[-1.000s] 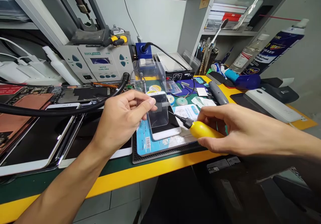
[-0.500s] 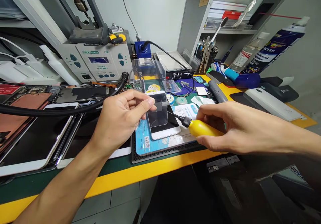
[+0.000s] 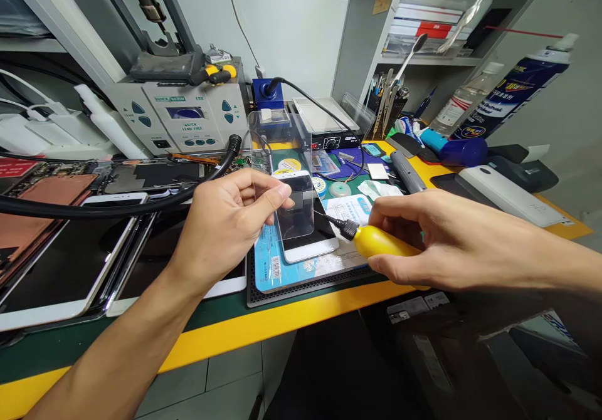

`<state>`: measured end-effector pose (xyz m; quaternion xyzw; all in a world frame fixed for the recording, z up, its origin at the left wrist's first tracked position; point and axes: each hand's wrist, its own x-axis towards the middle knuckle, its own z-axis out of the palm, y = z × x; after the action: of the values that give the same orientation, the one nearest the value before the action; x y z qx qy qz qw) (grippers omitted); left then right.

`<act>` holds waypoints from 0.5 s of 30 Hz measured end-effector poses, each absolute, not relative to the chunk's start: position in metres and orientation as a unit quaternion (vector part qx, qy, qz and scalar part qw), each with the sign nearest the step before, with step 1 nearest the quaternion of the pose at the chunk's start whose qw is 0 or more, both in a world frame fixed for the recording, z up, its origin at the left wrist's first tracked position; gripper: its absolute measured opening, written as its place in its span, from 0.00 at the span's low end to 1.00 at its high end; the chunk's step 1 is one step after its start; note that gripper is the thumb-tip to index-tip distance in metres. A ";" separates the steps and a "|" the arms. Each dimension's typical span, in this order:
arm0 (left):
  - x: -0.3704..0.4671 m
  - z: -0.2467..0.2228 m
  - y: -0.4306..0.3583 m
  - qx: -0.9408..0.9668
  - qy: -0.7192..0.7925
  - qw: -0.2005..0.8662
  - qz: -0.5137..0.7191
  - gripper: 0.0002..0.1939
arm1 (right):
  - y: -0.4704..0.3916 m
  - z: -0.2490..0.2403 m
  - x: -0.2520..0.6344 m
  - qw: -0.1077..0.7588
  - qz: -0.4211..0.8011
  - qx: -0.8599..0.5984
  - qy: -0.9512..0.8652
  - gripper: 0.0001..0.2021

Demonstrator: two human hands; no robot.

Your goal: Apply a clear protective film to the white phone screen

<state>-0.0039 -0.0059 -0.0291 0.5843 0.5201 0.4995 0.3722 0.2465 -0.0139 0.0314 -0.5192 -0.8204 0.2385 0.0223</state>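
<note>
My left hand point(image 3: 235, 219) pinches a clear plastic sheet point(image 3: 301, 216) between thumb and fingers. The sheet is upright, in front of part of a white-framed phone point(image 3: 313, 249) with a dark screen. The phone lies on a blue and white printed packet point(image 3: 268, 273), on top of a dark perforated pad point(image 3: 301, 291). In my right hand point(image 3: 418, 232) is a yellow hand tool point(image 3: 383, 241) with a black ridged chuck and a thin tip. The tip points left, close to the sheet's right edge; whether they touch I cannot tell.
Several white-framed phone screens point(image 3: 56, 263) lie to the left, under a thick black hose point(image 3: 117, 207). A grey hot-air station point(image 3: 181, 119) stands behind. Flux tins point(image 3: 339, 189), a tweezer holder point(image 3: 388, 103), a clear bottle point(image 3: 463, 100) and a blue spray can point(image 3: 512, 88) stand towards the right.
</note>
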 end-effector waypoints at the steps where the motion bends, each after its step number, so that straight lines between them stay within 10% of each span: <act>1: -0.004 -0.029 -0.006 0.585 0.520 0.372 0.499 0.07 | -0.014 0.031 0.246 0.023 0.239 -0.519 -0.820 0.11; 15: -0.003 -0.029 -0.007 0.579 0.521 0.378 0.500 0.07 | -0.015 0.031 0.248 0.019 0.232 -0.510 -0.828 0.10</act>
<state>-0.0031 -0.0069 -0.0289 0.5787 0.5215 0.5004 0.3779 0.2479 -0.0149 0.0313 -0.5097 -0.8283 0.2321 0.0190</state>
